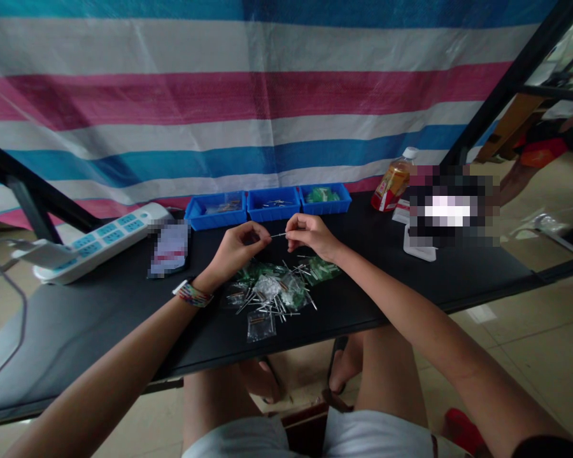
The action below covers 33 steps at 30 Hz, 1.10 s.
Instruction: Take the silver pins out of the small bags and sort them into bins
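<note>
My left hand [241, 245] and my right hand [309, 233] are raised just above the black table [100, 312], fingertips facing each other. Between them they pinch a thin metal pin [277, 235], each hand on one end. Below the hands lies a pile of loose metal pins [272, 304] mixed with small clear plastic bags and green parts [322, 270]. A beaded bracelet sits on my left wrist.
Three blue trays [273, 205] stand in a row at the table's far edge. A white power strip [100, 240] lies at the left, a drink bottle [394, 181] at the right. A striped tarp hangs behind. My knees show under the table's front edge.
</note>
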Tool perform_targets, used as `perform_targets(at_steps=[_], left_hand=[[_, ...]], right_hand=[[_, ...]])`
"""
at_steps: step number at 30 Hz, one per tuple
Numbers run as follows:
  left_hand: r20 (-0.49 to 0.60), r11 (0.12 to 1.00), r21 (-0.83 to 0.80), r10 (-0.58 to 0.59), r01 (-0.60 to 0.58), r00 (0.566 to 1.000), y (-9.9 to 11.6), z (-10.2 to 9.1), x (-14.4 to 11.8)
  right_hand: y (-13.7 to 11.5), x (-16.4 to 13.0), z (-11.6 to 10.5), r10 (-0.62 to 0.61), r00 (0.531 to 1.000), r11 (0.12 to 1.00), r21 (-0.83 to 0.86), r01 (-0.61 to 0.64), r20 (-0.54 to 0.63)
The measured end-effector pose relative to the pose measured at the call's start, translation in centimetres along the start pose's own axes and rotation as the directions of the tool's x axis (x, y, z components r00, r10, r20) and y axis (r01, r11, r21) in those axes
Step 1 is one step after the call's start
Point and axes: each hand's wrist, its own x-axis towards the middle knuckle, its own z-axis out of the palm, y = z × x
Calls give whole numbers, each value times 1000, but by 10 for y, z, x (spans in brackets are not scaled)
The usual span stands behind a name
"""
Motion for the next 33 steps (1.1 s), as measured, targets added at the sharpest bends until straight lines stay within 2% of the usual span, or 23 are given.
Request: perform_targets(at_steps=[4,7,9,12,15,18,20,22,23,25,27,29,31,33], left_hand=[[-8,1000,-25,-13,13,1000,1,-1,0],[-56,998,-59,-26,22,998,2,-3,1],[-86,997,-79,-28,21,996,2,-4,2],[-96,995,-103,-19,9,995,1,-5,3],[-100,994,-107,-22,11,995,-1,-5,4],[-105,995,-95,-23,13,994,-3,-6,4],[-122,996,-93,-17,5,992,-3,-6,4],[-148,995,-96,-19,5,989,-3,-7,5],[-160,995,-99,-25,9,987,-3,-7,5],[-170,994,-105,-44,26,984,-3,-8,5],[-170,993,-109,-57,38,984,-2,-9,4],[-164,993,-113,-59,40,985,-2,-9,4],[-161,992,-117,-54,35,985,-2,-9,3],[-158,994,-108,-49,32,986,-2,-8,3]], right_hand=[[1,1,-2,-18,1000,1000,-15,18,-8],[1,6,-5,-85,987,996,-1,86,-134],[0,12,-7,-144,958,987,28,156,-249],[-2,19,-15,-120,948,989,46,139,-294],[-2,22,-25,-65,953,996,-71,46,-296],[-2,18,-29,-142,937,964,-258,59,-318],[-2,11,-23,-207,951,913,-393,104,-230],[-3,1,-9,-270,962,820,-530,213,-31],[-4,-3,0,-290,951,761,-579,295,103],[-4,-12,18,-299,881,655,-592,469,367],[-4,-19,33,-264,798,598,-557,576,541],[-3,-22,42,-236,758,546,-562,621,609],[-1,-22,44,-225,766,490,-610,623,602],[-1,-21,42,-223,794,454,-661,598,565]])
